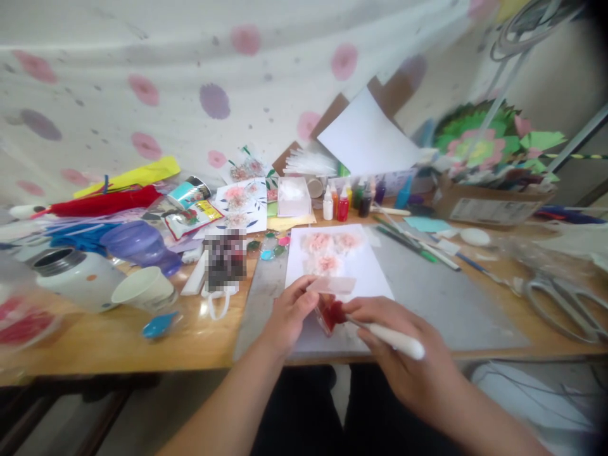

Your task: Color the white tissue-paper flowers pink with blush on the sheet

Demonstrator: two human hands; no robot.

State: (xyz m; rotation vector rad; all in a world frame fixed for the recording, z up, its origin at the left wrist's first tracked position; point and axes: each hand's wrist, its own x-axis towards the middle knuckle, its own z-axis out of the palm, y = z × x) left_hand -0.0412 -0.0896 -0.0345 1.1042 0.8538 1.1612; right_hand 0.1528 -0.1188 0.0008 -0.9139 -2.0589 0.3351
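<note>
My left hand point(294, 310) grips a small clear plastic box point(325, 320) with its pale lid point(339, 285) raised; the inside looks red. My right hand point(408, 342) is closed around a white-handled tool point(396, 339). The tool's dark red, blurred head point(337, 311) is at the box, and I cannot tell whether it is a brush or a sponge. Beyond both hands, a white paper sheet point(375, 272) bears several pinkish-orange flower shapes point(327, 263). It lies on a grey mat point(441, 304).
Left on the table stand a white jar point(80, 278), a paper cup point(145, 288) and a purple bowl point(137, 247). Small paint bottles point(342, 204) line the back. At right are pens point(413, 244), large scissors point(563, 304) and a cardboard box point(489, 202).
</note>
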